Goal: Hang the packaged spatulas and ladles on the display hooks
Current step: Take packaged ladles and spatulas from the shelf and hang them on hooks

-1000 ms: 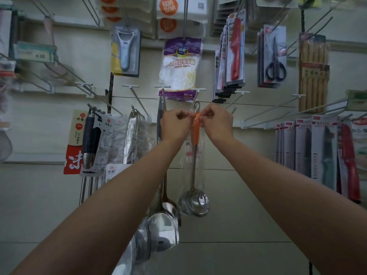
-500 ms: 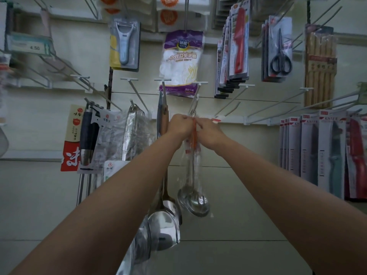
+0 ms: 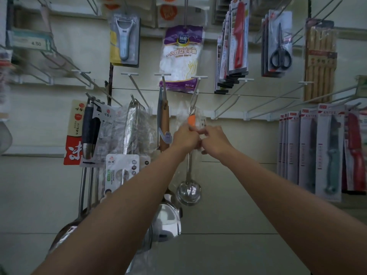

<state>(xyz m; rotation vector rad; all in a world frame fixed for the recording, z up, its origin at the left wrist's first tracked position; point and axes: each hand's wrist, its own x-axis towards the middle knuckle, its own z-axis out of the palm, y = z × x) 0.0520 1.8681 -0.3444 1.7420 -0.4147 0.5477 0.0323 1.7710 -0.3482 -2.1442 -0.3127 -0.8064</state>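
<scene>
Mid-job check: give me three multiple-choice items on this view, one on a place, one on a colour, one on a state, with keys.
1. Where does the black-handled pair of scissors hang?
A. upper right of the wall
B. lower left
C. below the ladle bowl

2. What colour is the grip of the clear-bagged steel ladle near its top?
A. blue
B. orange
C. black

3. What is the left hand doing?
A. hanging open at the side
B. gripping the ladle handle
C. holding the scissors

Answers: 1 A, their card hangs on an upper-right hook. 2 B, an orange section shows just above the fingers. 3 B, its fingers curl round the handle, with the right hand pinching beside it.
</scene>
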